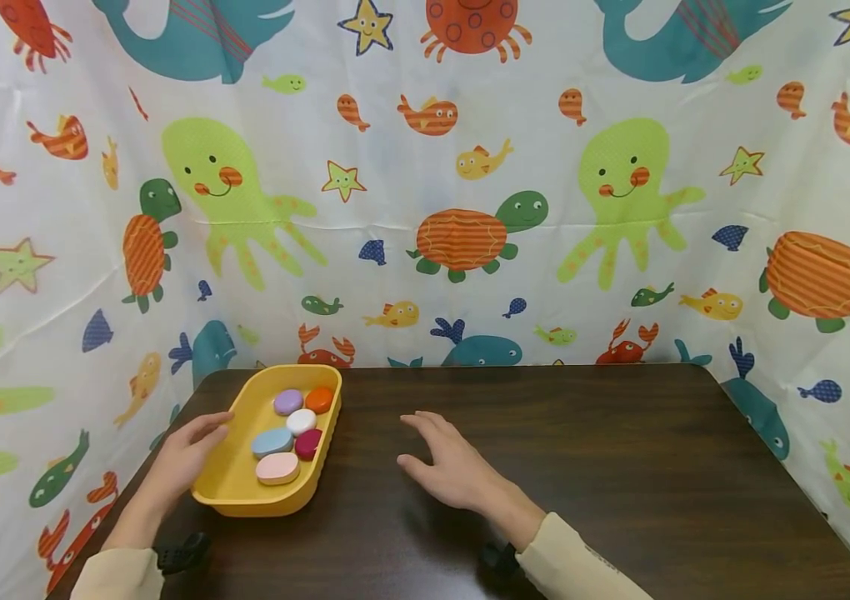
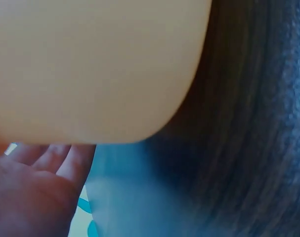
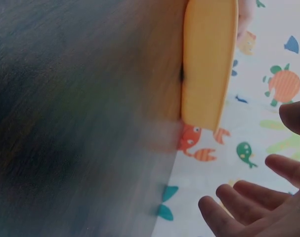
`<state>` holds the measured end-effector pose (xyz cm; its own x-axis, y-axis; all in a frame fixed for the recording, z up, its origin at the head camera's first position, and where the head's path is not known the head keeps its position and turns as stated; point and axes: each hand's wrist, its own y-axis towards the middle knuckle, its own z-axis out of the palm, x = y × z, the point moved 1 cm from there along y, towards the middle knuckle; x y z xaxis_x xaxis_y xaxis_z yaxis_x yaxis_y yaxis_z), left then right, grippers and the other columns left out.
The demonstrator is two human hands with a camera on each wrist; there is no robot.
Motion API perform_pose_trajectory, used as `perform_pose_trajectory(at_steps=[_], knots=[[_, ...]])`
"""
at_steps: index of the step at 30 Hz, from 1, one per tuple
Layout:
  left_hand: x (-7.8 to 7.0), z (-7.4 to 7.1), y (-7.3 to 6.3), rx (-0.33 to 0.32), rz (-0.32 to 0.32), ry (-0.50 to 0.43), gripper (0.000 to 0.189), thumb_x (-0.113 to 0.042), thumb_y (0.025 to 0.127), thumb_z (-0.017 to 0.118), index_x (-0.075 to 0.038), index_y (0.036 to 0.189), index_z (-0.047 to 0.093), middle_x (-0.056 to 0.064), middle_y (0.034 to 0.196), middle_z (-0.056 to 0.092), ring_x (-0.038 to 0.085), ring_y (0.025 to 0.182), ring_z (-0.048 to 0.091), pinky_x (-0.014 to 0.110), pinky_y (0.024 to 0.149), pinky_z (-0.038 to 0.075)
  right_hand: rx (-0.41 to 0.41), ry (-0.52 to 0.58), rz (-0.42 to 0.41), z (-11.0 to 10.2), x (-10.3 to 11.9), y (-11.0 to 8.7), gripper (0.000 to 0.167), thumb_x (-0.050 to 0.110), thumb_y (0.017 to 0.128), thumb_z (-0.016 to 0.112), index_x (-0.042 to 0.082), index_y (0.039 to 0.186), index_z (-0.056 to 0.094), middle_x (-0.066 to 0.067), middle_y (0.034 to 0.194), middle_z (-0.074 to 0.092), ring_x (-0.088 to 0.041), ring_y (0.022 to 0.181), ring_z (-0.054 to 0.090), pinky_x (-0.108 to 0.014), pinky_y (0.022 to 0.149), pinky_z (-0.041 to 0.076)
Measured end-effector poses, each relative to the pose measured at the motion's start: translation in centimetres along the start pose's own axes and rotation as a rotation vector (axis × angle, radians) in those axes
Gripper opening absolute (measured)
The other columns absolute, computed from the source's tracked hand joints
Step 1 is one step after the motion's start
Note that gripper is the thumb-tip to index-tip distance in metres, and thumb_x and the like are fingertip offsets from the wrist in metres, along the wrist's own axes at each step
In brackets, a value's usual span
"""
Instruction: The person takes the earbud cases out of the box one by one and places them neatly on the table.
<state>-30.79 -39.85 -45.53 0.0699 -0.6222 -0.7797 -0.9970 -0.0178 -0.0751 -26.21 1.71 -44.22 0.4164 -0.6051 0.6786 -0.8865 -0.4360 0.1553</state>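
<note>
A yellow tray (image 1: 233,475) with rounded corners stands at the left of the dark table. Inside it lie several smooth rounded pieces: a purple one (image 1: 287,402), an orange one (image 1: 319,400), a white one (image 1: 301,422), a light blue one (image 1: 272,442), a dark red one (image 1: 309,444) and a pale pink one (image 1: 277,468). My left hand (image 1: 187,454) is at the tray's left side, fingertips at its rim; whether they touch it I cannot tell. To the right of the tray, my right hand (image 1: 449,467) hovers over the table with spread fingers, holding nothing.
The brown wooden table (image 1: 620,467) extends far to the right. Behind it and along the left hangs a white curtain (image 1: 387,183) printed with sea animals. Dark straps sit at both wrists, by the cream sleeves (image 1: 571,562).
</note>
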Motion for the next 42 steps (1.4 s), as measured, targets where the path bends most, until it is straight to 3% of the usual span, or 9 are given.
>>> perform_pose_trajectory(at_steps=[5, 12, 16, 20, 31, 38, 42], knots=[[0.6, -0.1, -0.6, 0.018, -0.015, -0.038, 0.060, -0.039, 0.110, 0.035, 0.002, 0.154, 0.034, 0.036, 0.155, 0.029, 0.052, 0.137, 0.038, 0.055, 0.105, 0.045, 0.013, 0.006, -0.007, 0.1, 0.2, -0.3, 0.060, 0.046, 0.102, 0.056, 0.021, 0.155, 0.041, -0.007, 0.162, 0.033, -0.028, 0.148, 0.034, -0.057, 0.113, 0.036], [1.2, -0.1, -1.6, 0.052, -0.032, -0.146, 0.062, -0.041, 0.110, 0.036, -0.001, 0.157, 0.030, 0.034, 0.158, 0.026, 0.048, 0.137, 0.040, 0.027, 0.091, 0.055, 0.024, 0.007, -0.017, 0.2, 0.3, -0.7, 0.058, 0.044, 0.102, 0.056, 0.020, 0.153, 0.043, -0.008, 0.161, 0.035, -0.027, 0.147, 0.034, -0.055, 0.113, 0.036], [1.4, -0.1, -2.3, 0.098, -0.032, -0.236, 0.063, -0.040, 0.110, 0.037, -0.002, 0.159, 0.025, 0.032, 0.160, 0.021, 0.022, 0.123, 0.055, 0.022, 0.087, 0.054, 0.033, 0.010, -0.026, 0.2, 0.4, -1.0, 0.057, 0.043, 0.102, 0.057, 0.019, 0.153, 0.044, -0.007, 0.160, 0.036, -0.026, 0.147, 0.035, -0.053, 0.114, 0.036], [1.5, -0.1, -3.0, 0.130, -0.039, -0.287, 0.063, -0.038, 0.111, 0.037, -0.003, 0.160, 0.021, 0.031, 0.162, 0.016, 0.002, 0.112, 0.055, 0.022, 0.088, 0.054, 0.042, 0.009, -0.030, 0.3, 0.5, -1.2, 0.057, 0.042, 0.101, 0.057, 0.018, 0.152, 0.045, -0.007, 0.160, 0.037, -0.026, 0.146, 0.036, -0.052, 0.115, 0.036], [1.6, 0.4, -4.6, 0.126, -0.078, -0.321, 0.060, -0.033, 0.111, 0.036, -0.006, 0.161, 0.018, 0.029, 0.164, 0.011, 0.021, 0.125, 0.052, 0.026, 0.092, 0.054, 0.063, 0.020, -0.036, 0.5, 1.1, -1.6, 0.058, 0.044, 0.100, 0.058, 0.019, 0.151, 0.046, -0.008, 0.158, 0.040, -0.024, 0.145, 0.038, -0.050, 0.116, 0.035], [1.4, 0.8, -5.8, 0.114, -0.072, -0.341, 0.062, -0.034, 0.111, 0.037, -0.005, 0.161, 0.017, 0.030, 0.163, 0.011, 0.011, 0.117, 0.058, 0.029, 0.092, 0.055, 0.067, 0.017, -0.051, 0.6, 1.5, -1.9, 0.058, 0.045, 0.100, 0.058, 0.019, 0.151, 0.047, -0.005, 0.157, 0.042, -0.023, 0.144, 0.040, -0.049, 0.115, 0.036], [1.1, 1.0, -6.5, 0.105, -0.074, -0.337, 0.062, -0.035, 0.110, 0.037, -0.006, 0.162, 0.017, 0.030, 0.164, 0.010, 0.020, 0.123, 0.058, 0.029, 0.093, 0.055, 0.066, 0.020, -0.060, 0.7, 1.9, -1.9, 0.059, 0.046, 0.100, 0.059, 0.019, 0.151, 0.047, -0.003, 0.156, 0.044, -0.021, 0.143, 0.041, -0.047, 0.115, 0.036]])
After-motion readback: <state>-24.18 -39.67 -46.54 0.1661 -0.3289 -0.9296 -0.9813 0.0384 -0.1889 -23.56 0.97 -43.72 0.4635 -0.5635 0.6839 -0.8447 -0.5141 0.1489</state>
